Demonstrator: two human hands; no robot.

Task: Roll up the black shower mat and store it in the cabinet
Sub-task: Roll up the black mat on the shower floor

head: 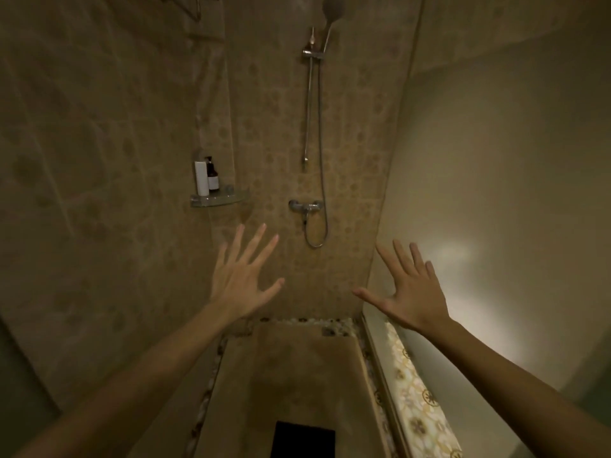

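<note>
The black shower mat (303, 439) lies flat on the shower floor at the bottom edge of the view, only its far end showing. My left hand (241, 276) is raised in front of the tiled wall, fingers spread, holding nothing. My right hand (411, 290) is raised at the same height near the glass partition, fingers spread and empty. Both hands are well above the mat and apart from it. No cabinet is in view.
A shower mixer (305, 206) with hose and a rail with a shower head (332, 9) are on the far wall. A glass corner shelf (218, 199) holds a white bottle and a dark bottle. A frosted glass partition (496, 193) closes the right side. Pebble trim borders the floor.
</note>
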